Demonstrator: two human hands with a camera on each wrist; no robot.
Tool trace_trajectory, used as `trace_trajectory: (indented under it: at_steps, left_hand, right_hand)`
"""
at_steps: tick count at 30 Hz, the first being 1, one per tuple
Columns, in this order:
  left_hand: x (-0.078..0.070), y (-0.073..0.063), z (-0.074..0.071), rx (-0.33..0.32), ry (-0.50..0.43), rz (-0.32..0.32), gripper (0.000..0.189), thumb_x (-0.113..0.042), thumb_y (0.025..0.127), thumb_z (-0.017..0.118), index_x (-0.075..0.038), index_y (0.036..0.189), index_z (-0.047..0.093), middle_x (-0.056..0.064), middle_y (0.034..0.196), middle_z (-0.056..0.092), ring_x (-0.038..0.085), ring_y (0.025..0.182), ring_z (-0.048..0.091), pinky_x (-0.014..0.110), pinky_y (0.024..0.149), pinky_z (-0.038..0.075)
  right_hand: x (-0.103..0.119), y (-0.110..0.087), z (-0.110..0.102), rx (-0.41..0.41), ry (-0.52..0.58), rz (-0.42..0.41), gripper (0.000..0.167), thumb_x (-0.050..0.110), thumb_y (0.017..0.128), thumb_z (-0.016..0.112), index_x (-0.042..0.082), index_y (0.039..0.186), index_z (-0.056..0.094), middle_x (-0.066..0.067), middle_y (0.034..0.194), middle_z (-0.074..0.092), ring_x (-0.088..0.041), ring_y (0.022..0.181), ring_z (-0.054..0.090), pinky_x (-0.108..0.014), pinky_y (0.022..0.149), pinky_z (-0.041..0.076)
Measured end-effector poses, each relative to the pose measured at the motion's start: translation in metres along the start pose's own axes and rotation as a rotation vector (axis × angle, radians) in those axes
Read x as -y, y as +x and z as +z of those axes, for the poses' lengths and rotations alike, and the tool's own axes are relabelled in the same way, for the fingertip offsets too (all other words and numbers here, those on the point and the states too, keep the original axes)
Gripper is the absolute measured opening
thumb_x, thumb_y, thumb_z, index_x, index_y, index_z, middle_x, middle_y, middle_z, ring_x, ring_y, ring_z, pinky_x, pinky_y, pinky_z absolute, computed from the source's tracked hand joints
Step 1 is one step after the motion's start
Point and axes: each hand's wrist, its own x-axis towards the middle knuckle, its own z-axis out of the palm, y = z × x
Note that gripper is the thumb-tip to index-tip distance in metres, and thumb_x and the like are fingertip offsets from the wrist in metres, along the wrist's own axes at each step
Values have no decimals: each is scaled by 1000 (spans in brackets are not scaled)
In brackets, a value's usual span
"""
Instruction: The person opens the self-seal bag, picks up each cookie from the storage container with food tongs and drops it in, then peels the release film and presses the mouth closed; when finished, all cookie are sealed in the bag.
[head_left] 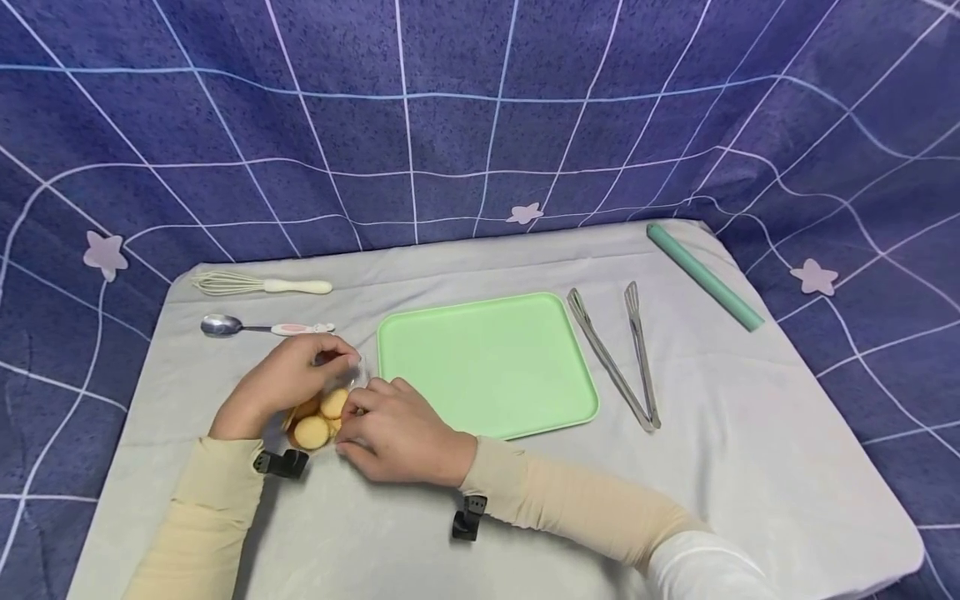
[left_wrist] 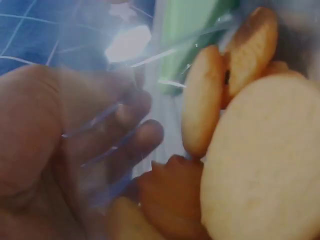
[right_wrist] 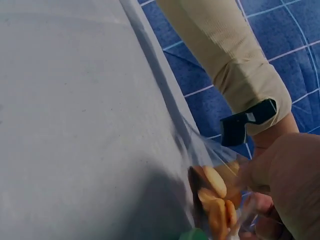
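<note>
A clear plastic bag point(left_wrist: 129, 45) holds several round golden cookies point(head_left: 312, 432), left of the green tray in the head view. My left hand point(head_left: 288, 377) pinches the bag's upper edge, thumb and fingertips together. From the right side, my right hand point(head_left: 408, 433) grips the bag with curled fingers, its thumb low near the cookies. Close up in the left wrist view, a pale flat cookie point(left_wrist: 262, 160) fills the right side, and fingers show through the film. The right wrist view has cookies point(right_wrist: 215, 181) inside the bag beside the right hand point(right_wrist: 290, 175).
The light green tray point(head_left: 487, 358) lies mid-table. Metal tongs point(head_left: 611, 367) rest to its right, a green stick-like roll point(head_left: 705, 277) farther back. A whisk point(head_left: 262, 284) and a spoon point(head_left: 255, 326) lie behind the left hand. A blue gridded curtain point(head_left: 465, 133) hangs behind the table.
</note>
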Motion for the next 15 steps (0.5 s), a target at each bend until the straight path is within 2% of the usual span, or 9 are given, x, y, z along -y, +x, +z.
trace_trajectory:
  at_steps: [6, 12, 15]
  left_hand:
    - [-8, 0, 0, -49, -85, -24, 24, -31, 104, 63, -11, 106, 76, 2, 105, 72, 25, 100, 64, 50, 91, 47]
    - [-7, 0, 10, -70, -117, -28, 25, -32, 103, 63, -12, 111, 76, 1, 108, 71, 22, 100, 62, 47, 91, 47]
    - [-8, 1, 15, -85, -132, -29, 24, -33, 103, 64, -13, 111, 76, 1, 108, 71, 21, 100, 62, 48, 90, 47]
  right_hand:
    - [-5, -9, -9, -7, 7, -14, 17, 40, 98, 63, 35, 101, 79, 14, 107, 58, -8, 97, 47, -25, 78, 36]
    - [-14, -17, -17, -1, 0, 3, 17, 41, 98, 65, 35, 103, 80, 13, 107, 59, -9, 95, 47, -26, 76, 37]
    - [-20, -18, -21, -14, 58, 25, 18, 41, 98, 67, 30, 99, 81, 12, 104, 61, -9, 91, 50, -24, 74, 40]
